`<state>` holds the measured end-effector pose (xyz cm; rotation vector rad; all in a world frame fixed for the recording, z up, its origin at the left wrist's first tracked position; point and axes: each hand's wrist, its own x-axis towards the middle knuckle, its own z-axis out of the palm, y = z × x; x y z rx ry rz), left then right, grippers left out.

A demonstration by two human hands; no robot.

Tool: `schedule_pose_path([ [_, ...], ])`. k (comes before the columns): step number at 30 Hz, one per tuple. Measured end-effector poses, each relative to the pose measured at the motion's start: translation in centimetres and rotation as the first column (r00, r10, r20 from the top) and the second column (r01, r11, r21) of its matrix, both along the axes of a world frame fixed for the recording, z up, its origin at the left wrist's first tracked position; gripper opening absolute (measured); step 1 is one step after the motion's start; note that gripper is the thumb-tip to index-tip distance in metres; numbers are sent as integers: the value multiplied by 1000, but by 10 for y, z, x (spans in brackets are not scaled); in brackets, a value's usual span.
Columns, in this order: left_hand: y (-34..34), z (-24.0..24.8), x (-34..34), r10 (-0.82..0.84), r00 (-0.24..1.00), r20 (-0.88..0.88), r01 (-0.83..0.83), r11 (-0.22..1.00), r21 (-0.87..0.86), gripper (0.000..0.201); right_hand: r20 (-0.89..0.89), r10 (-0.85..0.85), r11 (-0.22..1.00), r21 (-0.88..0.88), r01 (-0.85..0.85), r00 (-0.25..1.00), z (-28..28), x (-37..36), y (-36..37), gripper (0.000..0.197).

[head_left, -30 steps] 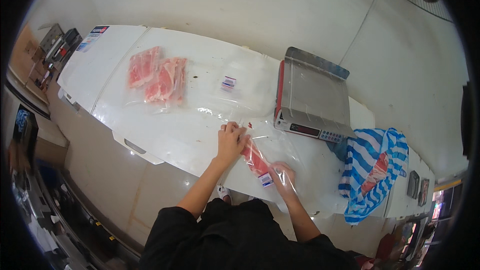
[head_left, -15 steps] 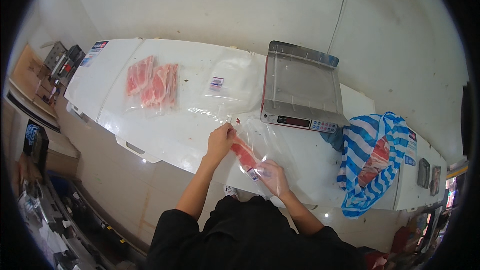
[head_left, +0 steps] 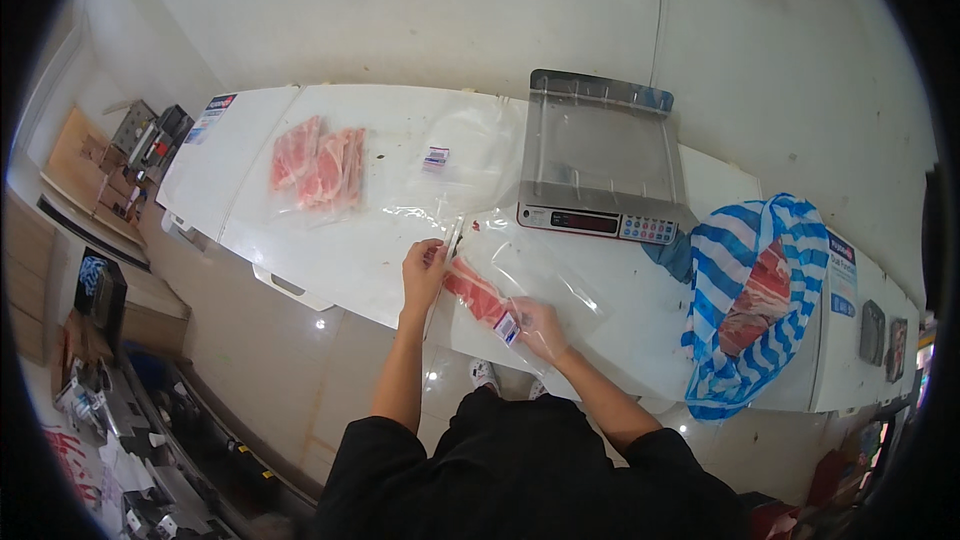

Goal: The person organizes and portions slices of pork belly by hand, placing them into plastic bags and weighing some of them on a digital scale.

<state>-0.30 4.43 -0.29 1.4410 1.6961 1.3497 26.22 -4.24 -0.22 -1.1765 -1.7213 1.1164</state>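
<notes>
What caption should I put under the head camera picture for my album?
Two hands at a clear bag of sliced meat, near a scale and a blue-striped bag.

The striped bag point(head_left: 712, 258) hides part of its meat point(head_left: 757, 302) and partly covers a blue thing point(head_left: 671, 259) of unclear kind. Print on the label point(head_left: 506, 328) of the clear bag point(head_left: 548, 268) is too small to read. The left hand's point(head_left: 425, 267) hold is indistinct; the lower edge cuts off the black shirt point(head_left: 530, 480).

Pink-and-white streaked meat point(head_left: 474, 292), blue-and-white striped bag point(head_left: 735, 380) — grey scale point(head_left: 598, 155), white table point(head_left: 320, 262), black shirt point(head_left: 520, 480)
</notes>
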Motion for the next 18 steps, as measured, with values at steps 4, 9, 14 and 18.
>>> schedule_pose_path([
  [4,-18,3,5,-26,999,-38,27,1000,16,18,16,58,998,38,-59,998,4,4,0,37],
  [9,-43,18,34,77,970,-232,-33,982,186,18,173,-118,951,304,61,978,17,15,-35,38],
  [14,-81,19,51,88,983,-164,-35,954,298,17,217,-55,991,134,26,974,44,102,-101,31],
  [18,-119,35,101,42,980,-194,7,970,243,11,102,-109,981,170,91,989,137,189,-142,27],
])
